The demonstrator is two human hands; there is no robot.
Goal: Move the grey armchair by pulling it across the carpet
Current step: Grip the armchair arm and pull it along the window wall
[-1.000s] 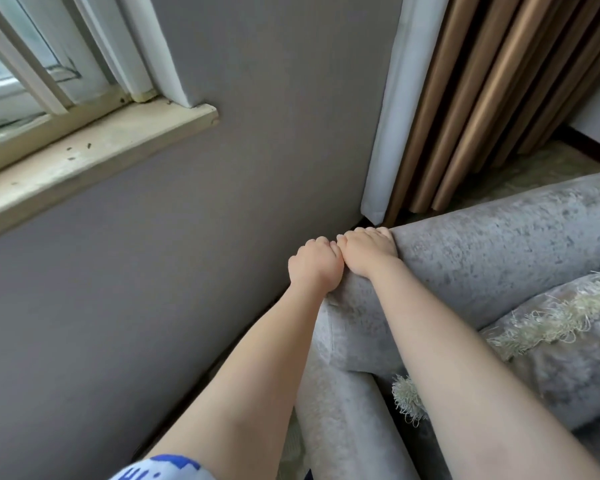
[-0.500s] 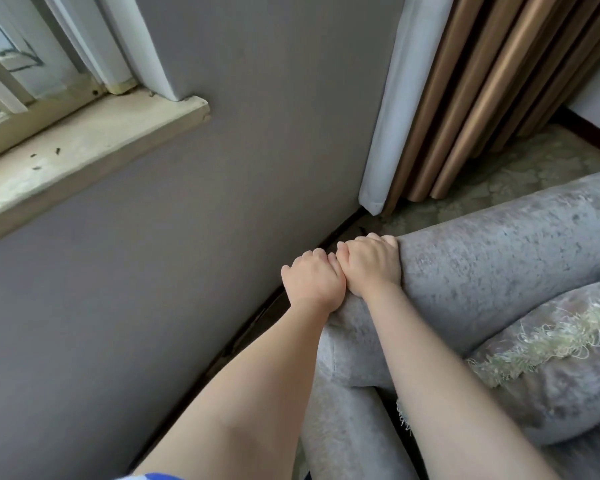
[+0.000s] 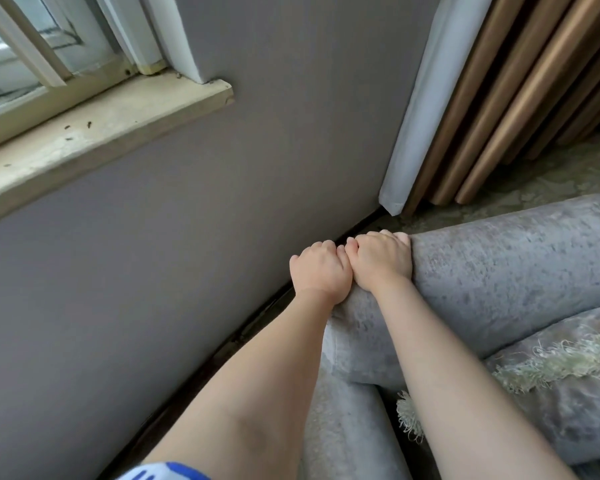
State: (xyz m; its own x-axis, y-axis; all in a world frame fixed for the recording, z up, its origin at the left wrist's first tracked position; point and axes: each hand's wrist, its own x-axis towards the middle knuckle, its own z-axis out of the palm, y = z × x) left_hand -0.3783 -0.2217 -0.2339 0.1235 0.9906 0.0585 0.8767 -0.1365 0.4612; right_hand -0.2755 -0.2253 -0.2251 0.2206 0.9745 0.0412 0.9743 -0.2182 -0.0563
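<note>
Two hands clamped on armchair corner, side by side.
Left hand [image 3: 321, 270] and right hand [image 3: 381, 263] touching, curled over grey armchair [image 3: 499, 271] backrest; roll running rightward, close beside wall [image 3: 187, 254], on carpet [image 3: 551, 178].

Two bare forearms, no sleeves below the elbow, no watch, ring or bracelet in sight. Left hand [image 3: 321, 273] and right hand [image 3: 381, 263] both small and rounded, short fingers, short plain nails. At the bottom edge, a scrap of clothing [image 3: 163, 472] — white fabric with bright blue markings, print unreadable.
</note>
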